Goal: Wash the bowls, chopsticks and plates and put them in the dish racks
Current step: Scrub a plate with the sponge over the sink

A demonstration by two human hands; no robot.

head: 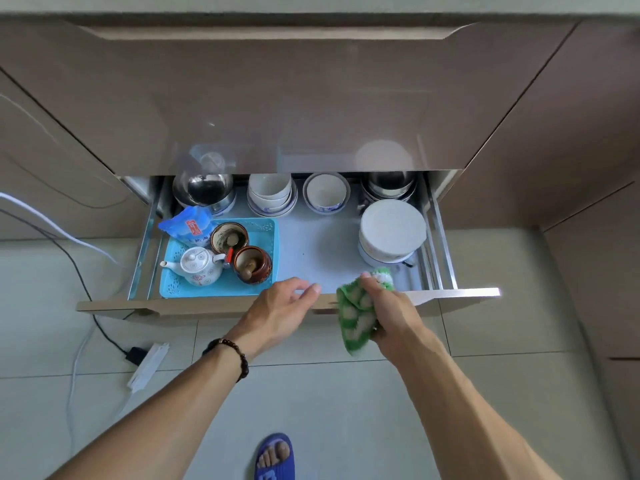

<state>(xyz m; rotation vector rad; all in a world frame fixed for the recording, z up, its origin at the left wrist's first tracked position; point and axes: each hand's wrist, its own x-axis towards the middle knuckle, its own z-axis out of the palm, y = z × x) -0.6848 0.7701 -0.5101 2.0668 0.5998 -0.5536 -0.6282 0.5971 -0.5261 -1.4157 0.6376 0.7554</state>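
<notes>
A low kitchen drawer (460,293) stands pulled out below me. At its back sit a stack of white bowls (272,195), another white bowl stack (326,195), a steel bowl (204,190) and stacked steel dishes (389,187). A stack of white plates and bowls (391,230) stands at the right. My left hand (280,304) rests with fingers spread on the drawer's front edge. My right hand (388,306) grips a green-and-white dishcloth (356,315) over the same edge.
A blue tray (266,230) at the drawer's left holds a white teapot (199,268), two brown jars (251,265) and a blue packet (188,226). Cables and a power strip (147,367) lie on the tiled floor at left. My foot in a blue slipper (275,457) is below.
</notes>
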